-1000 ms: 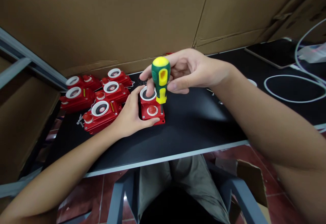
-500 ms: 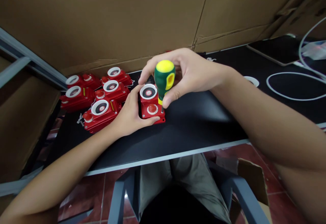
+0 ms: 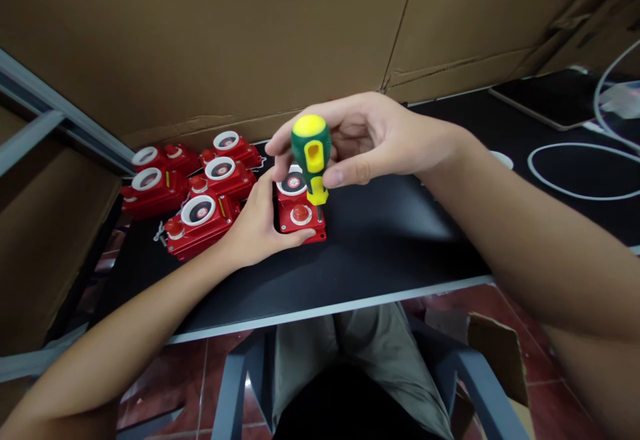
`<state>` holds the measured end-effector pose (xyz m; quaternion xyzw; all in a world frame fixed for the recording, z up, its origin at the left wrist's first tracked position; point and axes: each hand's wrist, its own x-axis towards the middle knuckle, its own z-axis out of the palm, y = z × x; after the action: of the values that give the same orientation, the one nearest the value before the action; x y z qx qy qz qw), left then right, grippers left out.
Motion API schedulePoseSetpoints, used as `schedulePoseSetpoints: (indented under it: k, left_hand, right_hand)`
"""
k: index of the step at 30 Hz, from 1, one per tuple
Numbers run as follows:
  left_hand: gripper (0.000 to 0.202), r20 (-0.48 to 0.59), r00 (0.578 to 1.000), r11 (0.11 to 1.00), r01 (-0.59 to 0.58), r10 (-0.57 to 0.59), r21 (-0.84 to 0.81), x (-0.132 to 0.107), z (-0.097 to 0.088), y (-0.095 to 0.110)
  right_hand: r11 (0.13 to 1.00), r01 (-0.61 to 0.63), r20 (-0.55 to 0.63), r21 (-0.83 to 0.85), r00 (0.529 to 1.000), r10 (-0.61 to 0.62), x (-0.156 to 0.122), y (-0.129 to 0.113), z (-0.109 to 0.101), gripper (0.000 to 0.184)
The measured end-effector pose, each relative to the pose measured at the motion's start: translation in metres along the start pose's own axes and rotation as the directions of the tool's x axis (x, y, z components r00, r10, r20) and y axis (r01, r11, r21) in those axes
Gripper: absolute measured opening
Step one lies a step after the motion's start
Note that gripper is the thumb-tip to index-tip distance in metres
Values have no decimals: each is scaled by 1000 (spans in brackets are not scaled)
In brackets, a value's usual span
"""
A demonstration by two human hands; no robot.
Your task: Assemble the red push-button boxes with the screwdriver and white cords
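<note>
A green and yellow screwdriver (image 3: 311, 153) stands nearly upright over a red alarm box (image 3: 290, 220) that has a white-ringed speaker and a small red lamp. My right hand (image 3: 357, 140) has its thumb and fingers around the handle. The screwdriver's short shaft meets the box at its right edge, beside the lamp; the screw under the tip is hidden. Against the left side of the box lies my left hand (image 3: 260, 220), its thumb across the near edge, gripping the box on the black table (image 3: 370, 253).
Several more red alarm boxes (image 3: 203, 227) cluster to the left of my left hand. A white cable (image 3: 575, 147) loops at the right, near a dark flat tablet-like device (image 3: 550, 97). Cardboard (image 3: 250, 40) walls the back. A metal frame (image 3: 60, 117) stands at the left.
The screwdriver handle has turned and leans slightly further left, and my right thumb has shifted up along it. My left hand stays on the box.
</note>
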<state>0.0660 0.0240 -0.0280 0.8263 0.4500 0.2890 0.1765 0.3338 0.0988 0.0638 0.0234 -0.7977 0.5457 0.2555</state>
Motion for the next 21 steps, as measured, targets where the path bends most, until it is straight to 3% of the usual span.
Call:
schedulePoseSetpoints:
  k: [6,13,21]
  left_hand:
    - [109,19,1000,1000,-15,15,6,0,1,-4]
    - [117,10,1000,1000,-7,7,-12,-1,2,-4]
    - [109,3,999,999,-43,43,-11,1,1,1]
  right_hand:
    - [1000,-18,50,-7,999,18,-3,2,-2,51]
    - [988,-103,-57,-114,994,97,-3,1,-3,57]
    - [971,-85,-159,-223,986,49,3,-5,10,52]
